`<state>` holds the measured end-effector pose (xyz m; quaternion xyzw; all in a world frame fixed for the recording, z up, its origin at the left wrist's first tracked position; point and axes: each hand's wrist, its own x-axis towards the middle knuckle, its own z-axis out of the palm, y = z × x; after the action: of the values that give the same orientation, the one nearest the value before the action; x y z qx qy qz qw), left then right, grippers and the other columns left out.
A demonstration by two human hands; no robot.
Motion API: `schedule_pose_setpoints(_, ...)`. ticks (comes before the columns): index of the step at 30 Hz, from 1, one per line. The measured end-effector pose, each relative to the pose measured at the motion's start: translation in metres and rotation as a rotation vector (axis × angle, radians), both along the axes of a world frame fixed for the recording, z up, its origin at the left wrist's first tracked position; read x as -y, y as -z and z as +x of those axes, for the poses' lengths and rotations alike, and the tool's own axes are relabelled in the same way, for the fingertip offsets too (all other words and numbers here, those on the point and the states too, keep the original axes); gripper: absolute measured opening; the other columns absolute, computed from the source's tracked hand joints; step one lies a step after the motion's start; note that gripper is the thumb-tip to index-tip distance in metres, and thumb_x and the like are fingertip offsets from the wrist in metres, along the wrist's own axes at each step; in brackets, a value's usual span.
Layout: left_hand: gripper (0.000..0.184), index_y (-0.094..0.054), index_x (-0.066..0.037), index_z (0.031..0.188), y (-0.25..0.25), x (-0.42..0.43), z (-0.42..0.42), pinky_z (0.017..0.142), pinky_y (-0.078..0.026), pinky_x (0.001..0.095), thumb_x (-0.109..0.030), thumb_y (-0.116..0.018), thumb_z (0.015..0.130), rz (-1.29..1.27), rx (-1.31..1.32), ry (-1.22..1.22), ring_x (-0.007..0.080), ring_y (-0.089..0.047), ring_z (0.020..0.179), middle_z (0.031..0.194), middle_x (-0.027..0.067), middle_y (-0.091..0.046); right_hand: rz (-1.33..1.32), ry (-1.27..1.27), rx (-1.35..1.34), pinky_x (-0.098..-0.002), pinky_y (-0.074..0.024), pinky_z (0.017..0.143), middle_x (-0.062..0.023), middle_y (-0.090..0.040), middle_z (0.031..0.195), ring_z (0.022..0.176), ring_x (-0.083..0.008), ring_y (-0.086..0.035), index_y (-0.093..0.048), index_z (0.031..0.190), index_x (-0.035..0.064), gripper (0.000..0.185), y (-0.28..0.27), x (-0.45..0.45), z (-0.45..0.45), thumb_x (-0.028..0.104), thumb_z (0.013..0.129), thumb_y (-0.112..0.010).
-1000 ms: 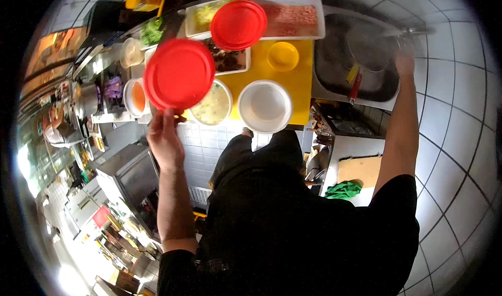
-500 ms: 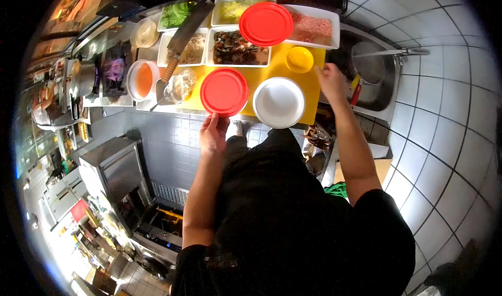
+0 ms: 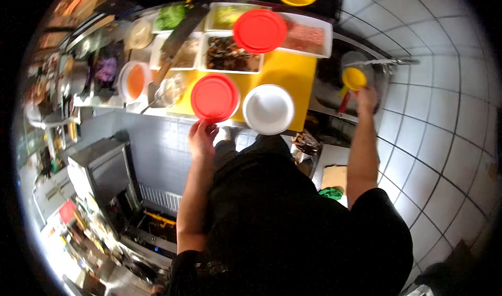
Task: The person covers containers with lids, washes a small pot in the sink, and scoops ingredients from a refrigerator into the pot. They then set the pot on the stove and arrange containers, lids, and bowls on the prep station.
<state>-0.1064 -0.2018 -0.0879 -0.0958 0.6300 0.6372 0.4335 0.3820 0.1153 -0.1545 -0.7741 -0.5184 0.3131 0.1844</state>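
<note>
My right hand [image 3: 366,98] grips a small yellow bowl [image 3: 354,78] by its near side, over the sink. My left hand [image 3: 202,138] is at the counter's front edge, its fingertips at the near rim of a round red lid [image 3: 214,97]. Those fingers are loosely bent and a little apart; whether they touch the rim is unclear. A white rim shows under the lid's right side. Beside it stands an open white bowl [image 3: 269,109] on the yellow board [image 3: 293,82]. A second red lid [image 3: 260,31] rests across the white trays behind.
White trays hold dark chopped food [image 3: 232,54], pink minced food [image 3: 305,37] and greens [image 3: 170,17]. A cleaver [image 3: 180,40] lies across the trays on the left. A tub of orange liquid [image 3: 136,82] stands farther left. The metal sink [image 3: 325,87] with its tap [image 3: 402,62] is right.
My right hand has moved right, from beside the board to over the sink, taking the small yellow bowl off the board. The left hand stays by the lid. The whole view has shifted slightly.
</note>
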Motion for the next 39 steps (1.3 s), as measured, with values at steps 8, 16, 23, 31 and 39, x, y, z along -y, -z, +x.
schedule_pose_setpoints(8,0.013,-0.058,-0.001,0.108,-0.014,-0.009,0.007,0.069,-0.063,0.0399,-0.009,-0.058,0.098,-0.139,-0.029,-0.04,0.0229,-0.068,0.077,0.09,0.0121,-0.068,0.436,-0.253,0.238,-0.032,-0.0556,0.062,-0.0098,-0.073,0.087,0.069,-0.0182,-0.07,-0.07,0.108,0.0019,0.036,-0.075,0.0,-0.072,0.037,0.098,-0.068)
schedule_pose_setpoints(16,0.022,-0.049,0.004,0.114,-0.013,-0.013,0.014,0.068,-0.065,0.0393,-0.007,-0.06,0.098,-0.154,-0.052,-0.01,0.0235,-0.068,0.079,0.096,0.0158,-0.065,0.379,-0.969,0.274,-0.0473,-0.0554,0.085,-0.0172,-0.072,0.101,0.094,-0.0354,-0.07,-0.071,0.111,0.0063,0.024,-0.118,0.105,-0.256,0.018,0.091,-0.067)
schedule_pose_setpoints(23,0.031,-0.041,0.005,0.121,-0.004,-0.021,0.017,0.07,-0.065,0.0409,-0.001,-0.057,0.096,-0.051,-0.031,-0.04,0.0277,-0.07,0.079,0.099,0.0192,-0.065,0.197,-0.788,0.342,-0.046,-0.0542,0.088,-0.0178,-0.072,0.104,0.1,-0.0359,-0.069,-0.069,0.114,0.006,0.025,-0.08,0.057,-0.211,0.015,0.09,-0.066)
schedule_pose_setpoints(31,0.031,-0.045,0.003,0.124,0.001,-0.01,-0.012,0.072,-0.064,0.0438,0.002,-0.055,0.094,-0.036,-0.116,0.084,0.0309,-0.072,0.083,0.102,0.0199,-0.066,0.422,-0.9,-0.264,-0.0489,-0.0541,0.079,-0.0233,-0.069,0.097,0.086,-0.0417,-0.066,-0.065,0.114,-0.0015,0.027,-0.102,0.127,-0.274,0.018,0.095,-0.065)
schedule_pose_setpoints(39,0.028,-0.056,0.005,0.123,0.003,-0.012,-0.056,0.068,-0.065,0.0397,-0.002,-0.06,0.097,-0.052,-0.176,0.292,0.0267,-0.072,0.08,0.096,0.0178,-0.07,-0.167,-0.401,-0.744,-0.0351,-0.057,0.066,-0.0136,-0.068,0.094,0.076,-0.0212,-0.068,-0.062,0.114,-0.0041,0.027,-0.044,0.188,-0.357,0.02,0.103,-0.058)
